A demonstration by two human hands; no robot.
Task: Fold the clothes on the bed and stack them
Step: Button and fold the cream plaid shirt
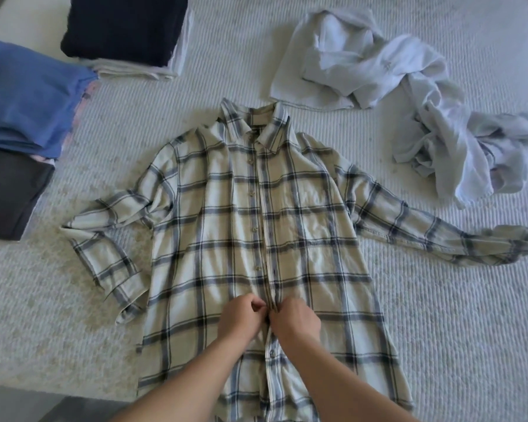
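Note:
A cream and navy plaid shirt [226, 214] lies face up on the bed, collar away from me, both sleeves spread out to the sides. My left hand [241, 319] and my right hand [294, 319] meet on the button placket low on the shirt's front. Each hand pinches one edge of the placket with curled fingers. The buttons above my hands look closed, and one button shows just below them. The spot right between my fingertips is hidden.
Crumpled pale grey clothes [378, 80] lie at the back right. Folded stacks stand on the left: a navy one [122, 25] on white items, a blue one [28, 95], and a dark grey one [9, 193]. The ribbed white bed cover [439, 330] lies bare on the near right.

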